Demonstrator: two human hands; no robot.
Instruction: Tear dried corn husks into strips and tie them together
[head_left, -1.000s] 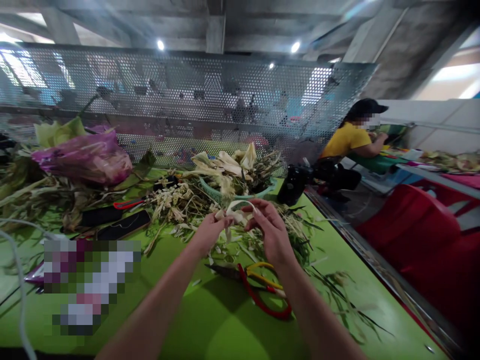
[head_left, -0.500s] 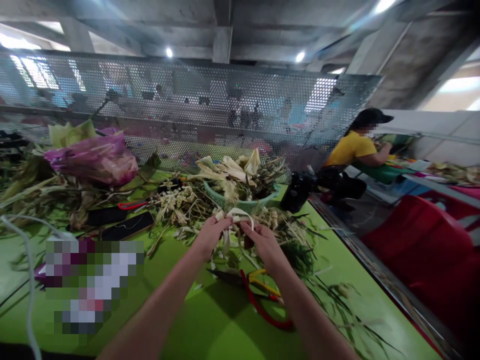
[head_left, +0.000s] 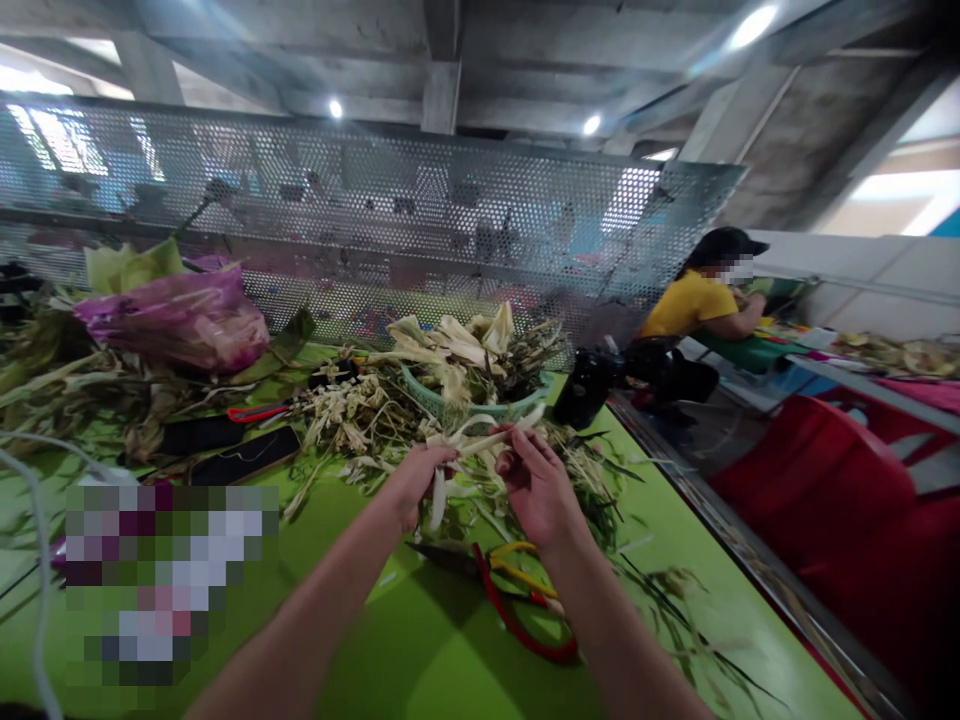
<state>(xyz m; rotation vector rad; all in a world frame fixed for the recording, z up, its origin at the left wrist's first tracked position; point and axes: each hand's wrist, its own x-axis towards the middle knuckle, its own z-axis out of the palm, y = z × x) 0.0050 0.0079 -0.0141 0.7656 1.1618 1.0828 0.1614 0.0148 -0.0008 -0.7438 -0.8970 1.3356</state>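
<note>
A pale strip of dried husk [head_left: 480, 443] stretches between my two hands over the green table. My left hand [head_left: 420, 480] is closed on its left part, where a loose end hangs below the fingers. With thumb and fingers pinched, my right hand [head_left: 536, 485] holds the strip's right part, and an end sticks up beyond the fingertips. Below the hands lie scissors with red and yellow handles [head_left: 517, 600], partly covered by my right forearm. Just behind the hands stands a light green basket [head_left: 491, 408] heaped with dried husks [head_left: 465, 345].
Dried stalks [head_left: 345, 410] lie left of the basket, near a red cutter [head_left: 259, 411] and dark blocks [head_left: 244, 458]. A purple plastic bag [head_left: 180, 315] sits further left. A black container [head_left: 581, 388] stands right of the basket. Beyond red chairs [head_left: 832, 470], a person in yellow [head_left: 690, 305] sits.
My right hand has moved up and right, drawing the looped strip out straighter. My left hand has shifted slightly left and still grips it. The view has turned a little.
</note>
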